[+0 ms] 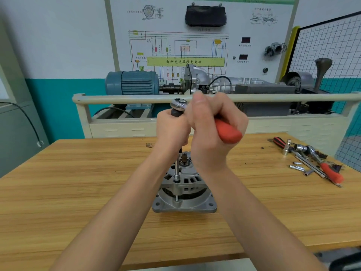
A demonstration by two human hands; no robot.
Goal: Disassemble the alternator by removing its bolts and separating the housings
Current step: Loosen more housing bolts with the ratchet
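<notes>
1. The alternator [183, 184] is stood upright on the wooden workbench [78, 192], midway between its left and right edges.
2. The orange handle of a ratchet wrench [227, 132] is gripped by the right hand [213, 124], fingers curled tightly round it.
3. The black extension grip [176, 112] under the ratchet head is clasped by the left hand [172, 130], fingers wrapped closed.
4. The extension shaft [176, 169] is seated on a housing bolt.
5. Loose sockets and tools [308, 161] are scattered near the right edge.

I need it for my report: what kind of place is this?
Probably a car-repair training workshop: a wiring-diagram teaching board, an electric motor coupled to a gearbox on a stand, and loose tools on the wooden bench.
</notes>
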